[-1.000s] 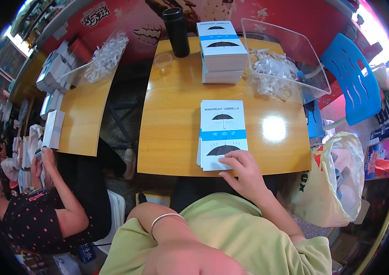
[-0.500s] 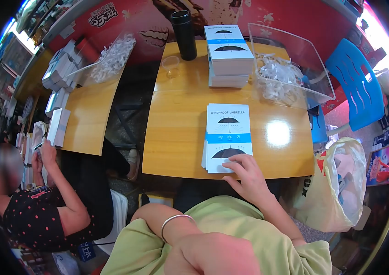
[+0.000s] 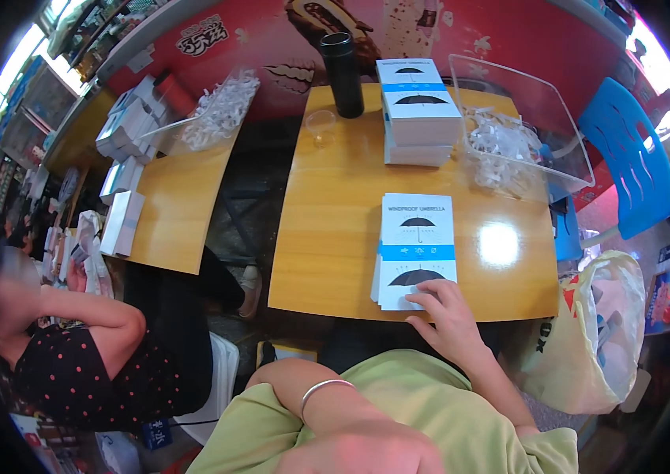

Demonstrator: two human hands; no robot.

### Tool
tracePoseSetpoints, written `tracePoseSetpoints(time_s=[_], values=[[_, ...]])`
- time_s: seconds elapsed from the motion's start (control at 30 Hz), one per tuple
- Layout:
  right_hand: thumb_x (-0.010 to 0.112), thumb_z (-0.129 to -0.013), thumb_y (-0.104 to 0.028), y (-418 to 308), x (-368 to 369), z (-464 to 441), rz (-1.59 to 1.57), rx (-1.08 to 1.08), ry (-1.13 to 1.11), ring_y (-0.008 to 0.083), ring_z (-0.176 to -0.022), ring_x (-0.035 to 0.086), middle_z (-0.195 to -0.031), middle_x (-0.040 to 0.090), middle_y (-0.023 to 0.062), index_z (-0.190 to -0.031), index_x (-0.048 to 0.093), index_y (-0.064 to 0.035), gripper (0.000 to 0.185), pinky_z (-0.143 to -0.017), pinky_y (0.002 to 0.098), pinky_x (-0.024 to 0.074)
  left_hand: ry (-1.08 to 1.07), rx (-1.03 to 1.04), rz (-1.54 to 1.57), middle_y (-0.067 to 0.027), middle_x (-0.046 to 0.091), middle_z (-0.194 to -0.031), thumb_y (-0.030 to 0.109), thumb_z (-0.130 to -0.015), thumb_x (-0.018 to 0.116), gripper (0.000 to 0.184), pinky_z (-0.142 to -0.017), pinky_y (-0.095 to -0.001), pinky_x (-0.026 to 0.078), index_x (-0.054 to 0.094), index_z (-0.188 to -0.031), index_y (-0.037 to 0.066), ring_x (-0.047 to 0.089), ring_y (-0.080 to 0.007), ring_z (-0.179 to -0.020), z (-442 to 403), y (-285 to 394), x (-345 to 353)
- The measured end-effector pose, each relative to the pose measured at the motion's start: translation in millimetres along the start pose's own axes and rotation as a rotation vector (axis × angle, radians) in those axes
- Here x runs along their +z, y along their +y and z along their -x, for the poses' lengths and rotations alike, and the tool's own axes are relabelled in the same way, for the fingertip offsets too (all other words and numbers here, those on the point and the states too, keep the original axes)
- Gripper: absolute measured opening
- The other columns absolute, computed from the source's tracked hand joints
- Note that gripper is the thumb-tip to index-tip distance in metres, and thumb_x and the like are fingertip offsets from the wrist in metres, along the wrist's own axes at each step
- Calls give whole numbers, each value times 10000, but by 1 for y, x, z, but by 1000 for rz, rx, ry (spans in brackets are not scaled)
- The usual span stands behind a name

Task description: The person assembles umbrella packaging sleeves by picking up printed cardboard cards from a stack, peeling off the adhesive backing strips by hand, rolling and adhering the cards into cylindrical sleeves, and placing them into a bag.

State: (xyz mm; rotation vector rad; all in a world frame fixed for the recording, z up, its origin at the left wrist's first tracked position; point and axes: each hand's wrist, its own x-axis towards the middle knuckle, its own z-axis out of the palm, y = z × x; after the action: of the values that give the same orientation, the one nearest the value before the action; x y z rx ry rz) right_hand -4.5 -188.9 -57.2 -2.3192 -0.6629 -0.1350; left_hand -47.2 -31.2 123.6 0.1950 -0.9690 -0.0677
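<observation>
A stack of white printed sheets (image 3: 418, 229), marked "WINDPROOF UMBRELLA" with black umbrellas and a blue band, lies near the table's front edge. At its lower right corner is my right hand (image 3: 447, 316), fingertips resting on the top sheet and thumb apart just off the edge. It grips nothing. My left hand (image 3: 362, 452) is raised close to the camera, in front of my green shirt, with a bangle on the wrist. The frame's bottom edge cuts it off and its fingers are hidden. Farther back stands a taller stack of the same sheets (image 3: 426, 129).
On the table (image 3: 335, 237) are a black tumbler (image 3: 342, 75), a clear cup (image 3: 322, 129) and a clear bin (image 3: 579, 162) of paper strips. A blue chair (image 3: 627, 154) and a stuffed plastic bag (image 3: 587, 340) stand at right. A co-worker (image 3: 90, 355) sits at left beside another table.
The view has shifted, so the table and stacks appear farther right and lower. The co-worker has raised an arm toward their head. My right hand stays at the stack's corner.
</observation>
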Motion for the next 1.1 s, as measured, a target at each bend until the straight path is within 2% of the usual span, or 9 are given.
tracePoseSetpoints(time_s=[0.27,0.37,0.47,0.53,0.63,0.73,0.87,0.97,1.1], values=[[729,-710,-104,1,0,0,-10,-40,8,326,-1018,509,-1057,542,131,-1026,579,-93,349,-841,409,435,21,108,-45,-11,407,-508,227,-965,441,423,-724,-340,546,418,-565,91,402,-133,-396,1,-8,2],[731,-704,-94,1,0,0,-6,-45,10,321,-1012,510,-1058,538,125,-1023,584,-86,352,-844,405,438,46,84,-56,-10,405,-504,235,-967,442,432,-709,-325,540,415,-561,89,400,-132,-395,-1,-7,5],[738,-692,-78,0,-1,-1,3,-45,6,308,-1009,512,-1062,530,114,-1019,595,-76,357,-853,395,444,-41,-86,5,-13,405,-501,248,-967,453,441,-645,-297,525,406,-560,83,386,-128,-383,-12,4,-6],[739,-690,-77,1,-1,-1,0,-48,10,307,-1008,512,-1064,530,113,-1020,595,-76,360,-854,395,444,-34,-67,41,-16,407,-500,254,-964,468,445,-586,-278,507,397,-561,79,368,-123,-370,-11,-1,-8],[740,-690,-82,1,-3,-1,3,-52,8,306,-1016,512,-1072,530,110,-1022,596,-77,361,-856,395,443,45,117,7,-24,414,-498,256,-957,494,431,-510,-258,473,395,-579,72,338,-115,-351,-3,-19,-6],[726,-699,-106,2,-3,0,7,-32,-1,323,-1057,506,-1073,552,120,-1035,582,-98,366,-856,412,432,30,152,-106,-39,435,-499,243,-946,521,370,-474,-253,450,425,-639,61,318,-105,-343,-7,-20,-14],[730,-694,-115,2,-5,-1,15,-28,6,322,-1068,505,-1093,547,122,-1038,577,-94,377,-869,412,429,129,84,-135,-61,490,-553,191,-917,573,233,-502,-268,459,485,-755,48,359,-105,-392,-16,-19,-3],[730,-695,-121,1,-3,-4,16,-40,-3,323,-1071,504,-1105,539,126,-1038,572,-91,379,-876,414,427,269,185,-161,-65,533,-630,138,-880,616,129,-555,-284,470,547,-822,46,427,-121,-486,-5,-36,9],[733,-701,-108,3,-2,-3,28,-33,-24,316,-1087,488,-1129,514,120,-1052,575,-93,385,-898,408,428,146,293,-236,-41,571,-707,118,-807,696,76,-602,-283,457,655,-852,72,473,-138,-594,1,-53,-7]])
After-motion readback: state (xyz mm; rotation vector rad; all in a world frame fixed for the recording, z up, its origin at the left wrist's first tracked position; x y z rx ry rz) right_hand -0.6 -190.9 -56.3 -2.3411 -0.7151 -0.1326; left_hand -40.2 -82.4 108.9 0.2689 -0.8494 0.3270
